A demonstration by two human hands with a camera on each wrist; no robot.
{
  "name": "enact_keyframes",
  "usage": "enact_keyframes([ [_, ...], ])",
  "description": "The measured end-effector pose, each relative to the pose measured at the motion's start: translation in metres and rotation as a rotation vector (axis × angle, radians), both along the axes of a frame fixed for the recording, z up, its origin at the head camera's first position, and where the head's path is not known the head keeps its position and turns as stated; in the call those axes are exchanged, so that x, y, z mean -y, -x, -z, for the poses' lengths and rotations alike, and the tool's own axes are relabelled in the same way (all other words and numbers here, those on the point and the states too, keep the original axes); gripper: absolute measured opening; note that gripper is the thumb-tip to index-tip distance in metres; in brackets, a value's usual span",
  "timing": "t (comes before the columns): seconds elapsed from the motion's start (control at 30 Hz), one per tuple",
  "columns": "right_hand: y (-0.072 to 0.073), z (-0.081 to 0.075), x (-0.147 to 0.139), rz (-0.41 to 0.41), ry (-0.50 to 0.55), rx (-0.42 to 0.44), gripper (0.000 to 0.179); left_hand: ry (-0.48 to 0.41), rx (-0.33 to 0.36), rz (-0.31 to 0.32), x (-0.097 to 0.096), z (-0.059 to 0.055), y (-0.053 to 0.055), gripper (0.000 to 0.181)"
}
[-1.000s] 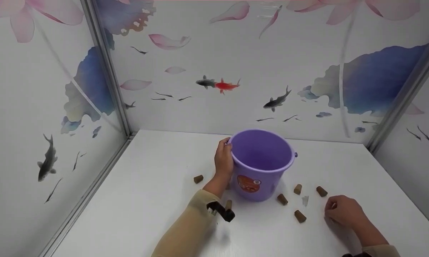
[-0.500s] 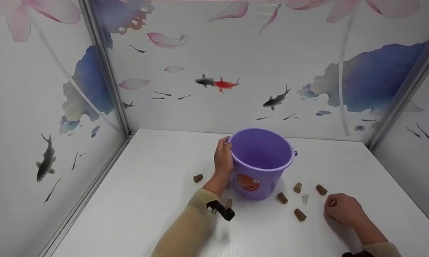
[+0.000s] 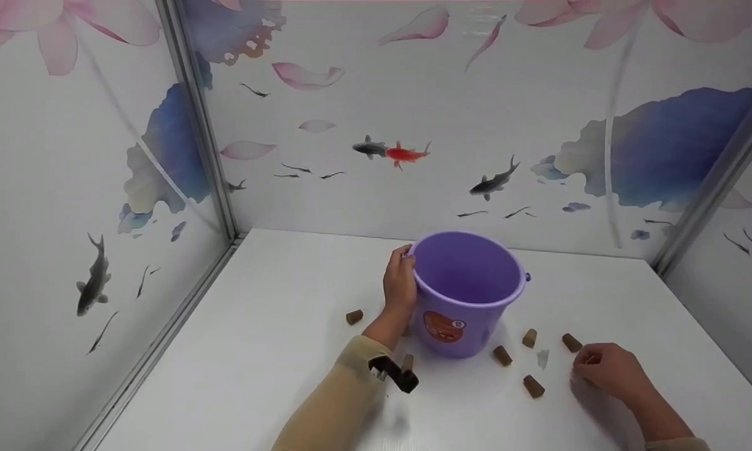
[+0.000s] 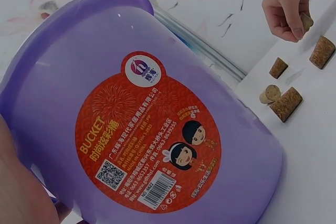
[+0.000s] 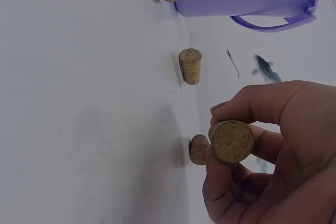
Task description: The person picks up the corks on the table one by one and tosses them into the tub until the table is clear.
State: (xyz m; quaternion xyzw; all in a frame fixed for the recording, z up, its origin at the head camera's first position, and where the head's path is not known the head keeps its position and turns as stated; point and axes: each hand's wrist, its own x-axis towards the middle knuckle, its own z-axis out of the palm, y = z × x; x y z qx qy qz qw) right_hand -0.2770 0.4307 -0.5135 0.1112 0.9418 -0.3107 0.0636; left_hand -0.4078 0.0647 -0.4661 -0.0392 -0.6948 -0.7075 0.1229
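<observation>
Everything in the head view sits slightly lower and farther right than 0.5 s ago; layout otherwise nearly the same. Fish-printed walls (image 3: 325, 207) enclose a white table (image 3: 275, 351). Purple bucket (image 3: 488, 319) stands upright on it, red label (image 3: 441, 327) toward the wearer. Left hand (image 3: 401, 285) grips the bucket's left side, fingers bent at the rim. Right hand (image 3: 612, 374), well apart to the bucket's right, pinches 1 held cork (image 5: 232, 141) between thumb and fingers. 4 loose corks (image 3: 534, 386) lie between bucket and right hand, 1 just beside its fingers; 1 stray cork (image 3: 354, 317) lies left of the bucket. Small translucent patch (image 3: 543, 359) among the 4.
</observation>
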Motion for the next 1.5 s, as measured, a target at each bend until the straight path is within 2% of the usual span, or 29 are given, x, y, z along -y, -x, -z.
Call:
enact_keyframes([
  [0.13, -0.002, -0.005, 0.01, -0.001, 0.009, -0.038, 0.008, 0.005, -0.01, 0.011, -0.001, 0.0, 0.001, 0.047],
  [0.33, -0.006, -0.012, 0.02, -0.002, 0.038, -0.054, 0.009, 0.001, 0.0, -0.005, 0.001, 0.001, -0.001, 0.047],
  [0.53, -0.008, -0.027, 0.02, 0.004, 0.051, -0.09, 0.012, 0.007, 0.0, 0.008, 0.0, 0.001, 0.001, 0.047],
  [0.77, 0.001, -0.05, 0.024, -0.03, 0.034, -0.137, 0.013, 0.007, -0.008, 0.002, -0.002, 0.0, 0.006, 0.046],
  [0.93, 0.008, -0.064, 0.03, -0.018, 0.016, -0.117, 0.013, 0.004, 0.008, 0.006, -0.002, 0.001, 0.002, 0.046],
  [1.07, 0.014, -0.073, 0.036, -0.029, -0.018, -0.158, 0.013, -0.012, 0.007, 0.019, -0.001, 0.001, -0.002, 0.047],
  [1.5, 0.03, -0.118, 0.039, -0.061, -0.016, -0.192, 0.016, -0.001, -0.015, -0.003, -0.003, 0.001, 0.0, 0.045],
])
